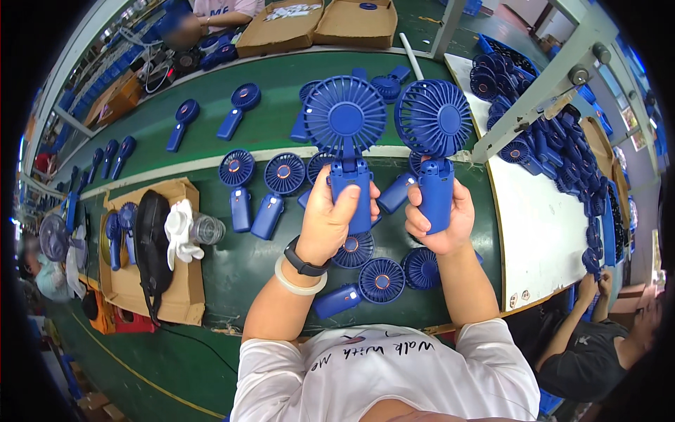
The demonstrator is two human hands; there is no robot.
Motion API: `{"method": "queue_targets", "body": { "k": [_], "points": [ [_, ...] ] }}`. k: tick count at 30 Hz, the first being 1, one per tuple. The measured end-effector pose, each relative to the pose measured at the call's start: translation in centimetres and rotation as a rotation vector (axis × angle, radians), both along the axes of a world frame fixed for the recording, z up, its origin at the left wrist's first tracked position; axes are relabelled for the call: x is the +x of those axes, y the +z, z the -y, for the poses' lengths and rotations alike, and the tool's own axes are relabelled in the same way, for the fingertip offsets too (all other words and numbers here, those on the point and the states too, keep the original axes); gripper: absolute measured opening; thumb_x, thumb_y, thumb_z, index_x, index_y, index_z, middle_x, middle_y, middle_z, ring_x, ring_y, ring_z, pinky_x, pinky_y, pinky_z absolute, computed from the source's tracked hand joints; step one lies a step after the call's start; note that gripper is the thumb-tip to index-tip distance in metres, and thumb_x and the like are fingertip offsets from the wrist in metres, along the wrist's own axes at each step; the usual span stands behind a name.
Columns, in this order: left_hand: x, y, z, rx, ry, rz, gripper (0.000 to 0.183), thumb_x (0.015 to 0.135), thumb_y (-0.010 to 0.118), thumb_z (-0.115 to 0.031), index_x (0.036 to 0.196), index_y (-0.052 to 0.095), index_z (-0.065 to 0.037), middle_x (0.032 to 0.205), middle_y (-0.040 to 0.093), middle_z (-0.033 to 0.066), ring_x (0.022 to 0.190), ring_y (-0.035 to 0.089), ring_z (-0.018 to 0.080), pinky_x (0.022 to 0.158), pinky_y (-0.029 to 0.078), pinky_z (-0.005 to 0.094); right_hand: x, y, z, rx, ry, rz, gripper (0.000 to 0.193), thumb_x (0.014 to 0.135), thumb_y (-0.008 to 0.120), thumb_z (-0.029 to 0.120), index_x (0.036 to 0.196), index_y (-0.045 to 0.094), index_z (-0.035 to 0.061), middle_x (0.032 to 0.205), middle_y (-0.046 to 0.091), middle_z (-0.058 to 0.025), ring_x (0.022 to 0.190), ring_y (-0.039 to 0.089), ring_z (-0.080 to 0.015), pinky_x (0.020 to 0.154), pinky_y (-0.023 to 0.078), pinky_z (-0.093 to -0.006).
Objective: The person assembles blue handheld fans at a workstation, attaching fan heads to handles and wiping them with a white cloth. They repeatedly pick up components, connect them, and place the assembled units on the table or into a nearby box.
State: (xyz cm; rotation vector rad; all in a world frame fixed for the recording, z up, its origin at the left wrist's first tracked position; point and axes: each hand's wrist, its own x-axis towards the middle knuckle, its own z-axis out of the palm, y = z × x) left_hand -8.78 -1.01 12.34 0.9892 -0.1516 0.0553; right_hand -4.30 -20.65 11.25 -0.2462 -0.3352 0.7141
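Two blue handheld fans are raised upright over the green bench, their round grilles pointing away from my body. My left hand [337,204] is wrapped round the handle of one handheld fan [346,116], thumb lying along it. In my right hand [450,218] is the other handheld fan [434,118], gripped by its handle with the fingers curled round. Beneath and around my hands lie several more blue fans, among them one fan [236,169] left of my left hand and one fan [381,280] between my forearms.
At the left, a cardboard tray [190,281] holds a black case [151,243], white gloves [183,232] and a clear jar [208,229]. More fans lie on the green belt [281,116] beyond. On the right, a white table [524,232] carries heaped fans beside a metal post [534,91]. Co-workers sit far left and right.
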Motion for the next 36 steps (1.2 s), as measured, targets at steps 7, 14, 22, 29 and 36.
{"method": "queue_targets", "body": {
  "k": [7, 14, 22, 29, 36],
  "points": [
    [-2.6, -1.1, -1.5, -0.004, 0.066, 0.004, 0.044, 0.089, 0.059, -0.019, 0.123, 0.035, -0.005, 0.105, 0.055, 0.0115, 0.084, 0.060, 0.0164, 0.076, 0.052, 0.0324, -1.1, -0.7, -2.5, 0.038, 0.084, -0.002, 0.054, 0.090, 0.037, 0.049, 0.125, 0.043, 0.0074, 0.099, 0.051, -0.0166, 0.063, 0.052, -0.0228, 0.052, 0.040, -0.0333],
    [-7.2, -2.1, -4.4, -0.127, 0.064, -0.035, 0.062, 0.083, 0.065, -0.023, 0.132, 0.031, -0.005, 0.114, 0.051, 0.0124, 0.096, 0.056, 0.0192, 0.084, 0.047, 0.0351, -2.0, -1.4, -4.2, -0.039, 0.095, -0.059, 0.051, 0.092, 0.033, 0.045, 0.136, 0.033, 0.0185, 0.095, 0.052, -0.0154, 0.059, 0.049, -0.0230, 0.048, 0.038, -0.0327],
    [-14.3, -2.5, -9.5, 0.035, 0.549, -0.162, 0.042, 0.090, 0.052, -0.010, 0.127, 0.033, -0.005, 0.109, 0.052, 0.0128, 0.090, 0.060, 0.0211, 0.077, 0.053, 0.0366, -2.2, -1.9, -4.4, -0.085, 0.069, 0.031, 0.046, 0.096, 0.029, 0.036, 0.140, 0.024, 0.0224, 0.092, 0.047, -0.0107, 0.054, 0.043, -0.0169, 0.046, 0.035, -0.0287],
    [-18.3, -1.4, -14.3, 0.261, 1.047, -0.107, 0.030, 0.092, 0.050, -0.013, 0.119, 0.042, -0.001, 0.109, 0.056, 0.0155, 0.091, 0.062, 0.0264, 0.075, 0.054, 0.0371, -2.1, -2.5, -4.0, 0.001, 0.105, 0.000, 0.051, 0.094, 0.034, 0.041, 0.139, 0.028, 0.0186, 0.095, 0.051, -0.0165, 0.058, 0.049, -0.0221, 0.048, 0.039, -0.0335],
    [-21.8, -3.5, -23.1, 0.612, 1.281, -0.264, 0.032, 0.091, 0.054, -0.011, 0.119, 0.045, 0.002, 0.108, 0.058, 0.0154, 0.094, 0.061, 0.0231, 0.078, 0.049, 0.0322, -2.1, -2.1, -4.4, -0.066, 0.128, -0.031, 0.055, 0.090, 0.040, 0.049, 0.137, 0.031, 0.0212, 0.094, 0.049, -0.0137, 0.062, 0.049, -0.0220, 0.051, 0.038, -0.0329]
  ]
}}
